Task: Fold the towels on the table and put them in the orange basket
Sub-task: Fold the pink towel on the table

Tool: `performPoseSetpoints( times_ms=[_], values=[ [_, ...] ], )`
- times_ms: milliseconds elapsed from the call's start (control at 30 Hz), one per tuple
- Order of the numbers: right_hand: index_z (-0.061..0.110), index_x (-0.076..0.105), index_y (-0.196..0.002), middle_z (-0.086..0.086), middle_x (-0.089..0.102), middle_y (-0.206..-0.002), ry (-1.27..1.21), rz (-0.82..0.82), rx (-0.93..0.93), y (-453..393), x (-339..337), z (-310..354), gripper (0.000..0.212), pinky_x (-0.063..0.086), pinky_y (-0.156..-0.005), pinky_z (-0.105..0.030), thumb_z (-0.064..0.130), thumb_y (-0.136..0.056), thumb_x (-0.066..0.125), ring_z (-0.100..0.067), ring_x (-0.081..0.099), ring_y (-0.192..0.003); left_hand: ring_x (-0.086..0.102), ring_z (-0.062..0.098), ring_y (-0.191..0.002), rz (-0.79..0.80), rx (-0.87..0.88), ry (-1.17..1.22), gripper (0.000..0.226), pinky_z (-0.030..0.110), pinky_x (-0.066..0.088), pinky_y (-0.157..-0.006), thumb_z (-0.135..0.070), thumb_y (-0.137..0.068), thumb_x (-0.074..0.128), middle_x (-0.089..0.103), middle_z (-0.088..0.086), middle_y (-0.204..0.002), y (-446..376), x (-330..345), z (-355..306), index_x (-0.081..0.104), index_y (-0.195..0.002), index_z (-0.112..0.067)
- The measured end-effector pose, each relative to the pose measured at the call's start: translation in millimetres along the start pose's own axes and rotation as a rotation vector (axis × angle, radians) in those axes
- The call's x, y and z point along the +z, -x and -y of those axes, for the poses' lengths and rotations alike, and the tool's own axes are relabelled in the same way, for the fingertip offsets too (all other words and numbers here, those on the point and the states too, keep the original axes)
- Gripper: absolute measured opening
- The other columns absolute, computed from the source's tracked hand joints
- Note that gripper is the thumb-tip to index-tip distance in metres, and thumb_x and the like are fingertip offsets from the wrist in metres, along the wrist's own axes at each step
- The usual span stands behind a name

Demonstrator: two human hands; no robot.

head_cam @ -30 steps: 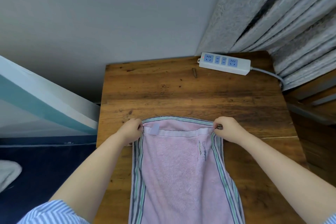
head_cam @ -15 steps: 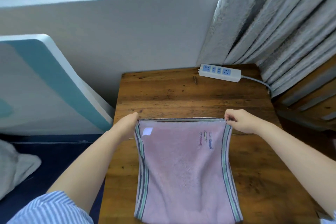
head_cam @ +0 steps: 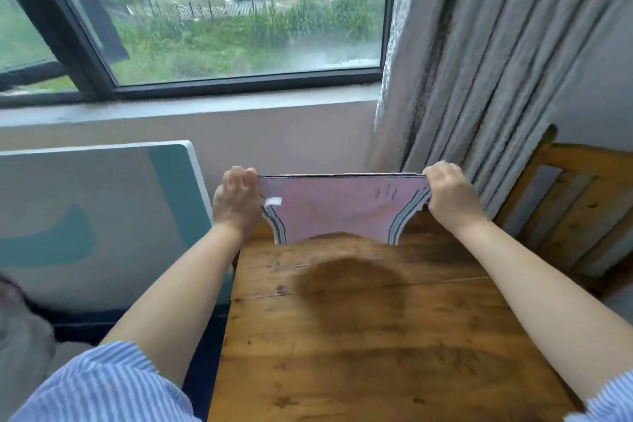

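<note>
A pink towel (head_cam: 337, 212) with grey-green striped side borders and a small white label hangs in the air beyond the far part of the wooden table (head_cam: 376, 336). My left hand (head_cam: 236, 202) pinches its top left corner and my right hand (head_cam: 447, 193) pinches its top right corner, so the top edge is stretched straight between them. The towel's lower part curls up, and only a short span of it shows. A dark shadow lies on the tabletop below it. No orange basket is in view.
A window (head_cam: 219, 10) and grey curtains (head_cam: 479, 62) stand behind the table. A white and teal board (head_cam: 96, 216) leans against the wall at the left. A wooden chair (head_cam: 575, 209) stands at the right. Grey cloth (head_cam: 20, 336) lies at the lower left.
Both hands have lifted the towel off the table and out forward at arm's length. The view has tilted up, so the window now shows and the power strip is hidden.
</note>
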State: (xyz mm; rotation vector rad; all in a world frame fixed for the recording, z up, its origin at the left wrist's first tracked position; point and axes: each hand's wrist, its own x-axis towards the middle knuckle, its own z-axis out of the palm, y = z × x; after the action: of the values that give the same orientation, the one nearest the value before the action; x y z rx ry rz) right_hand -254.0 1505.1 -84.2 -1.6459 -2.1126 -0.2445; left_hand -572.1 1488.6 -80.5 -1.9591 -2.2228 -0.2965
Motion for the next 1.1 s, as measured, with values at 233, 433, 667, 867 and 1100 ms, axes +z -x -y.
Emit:
performPoseSetpoints(
  times_ms=[233,433,667,867,1100],
  values=[
    [-0.006,0.057,-0.108,-0.024,0.057,-0.112,0.027,-0.034,0.163,17,-35,5,0.031,0.043,-0.080,-0.041,-0.010,-0.081,0.042,-0.037,0.048,-0.107,0.046,0.028,-0.112,0.014,0.122,-0.245,0.027,0.038,0.049,-0.080,0.000,-0.092,0.030,0.044,0.015,-0.121,29,-19,-1,0.040,-0.116,0.000],
    [0.004,0.058,-0.108,-0.015,0.057,-0.111,0.083,0.105,0.150,18,-43,11,0.026,0.044,-0.072,-0.035,0.001,-0.086,0.045,-0.034,0.053,-0.105,0.052,0.031,-0.109,0.005,0.139,-0.252,0.029,0.042,0.050,-0.080,0.004,-0.090,0.030,0.046,0.016,-0.118,29,-26,7,0.043,-0.116,0.001],
    [0.000,0.064,-0.103,-0.022,0.062,-0.110,-0.051,0.294,0.188,5,-20,9,0.027,0.045,-0.083,-0.036,-0.002,-0.084,0.045,-0.035,0.056,-0.104,0.059,0.035,-0.102,0.251,0.008,-0.126,0.032,0.033,0.045,-0.075,0.012,-0.080,0.039,0.061,0.019,-0.111,15,-18,3,0.061,-0.101,0.002],
    [-0.006,0.064,-0.106,-0.026,0.060,-0.115,-0.284,0.065,0.324,-24,-6,9,0.032,0.041,-0.088,-0.034,-0.009,-0.081,0.044,-0.037,0.054,-0.110,0.056,0.041,-0.097,0.012,-0.142,0.216,0.019,0.039,0.044,-0.077,0.009,-0.084,0.039,0.055,0.025,-0.110,-4,-16,-7,0.054,-0.097,0.007],
    [-0.014,0.065,-0.089,-0.030,0.063,-0.099,-0.331,-0.024,0.136,-2,18,4,0.023,0.040,-0.085,-0.037,-0.016,-0.076,0.047,-0.040,0.059,-0.098,0.055,0.041,-0.094,-0.056,-0.116,0.248,0.022,0.041,0.043,-0.073,0.000,-0.088,0.040,0.053,0.022,-0.112,12,20,15,0.056,-0.103,0.003]
  ],
)
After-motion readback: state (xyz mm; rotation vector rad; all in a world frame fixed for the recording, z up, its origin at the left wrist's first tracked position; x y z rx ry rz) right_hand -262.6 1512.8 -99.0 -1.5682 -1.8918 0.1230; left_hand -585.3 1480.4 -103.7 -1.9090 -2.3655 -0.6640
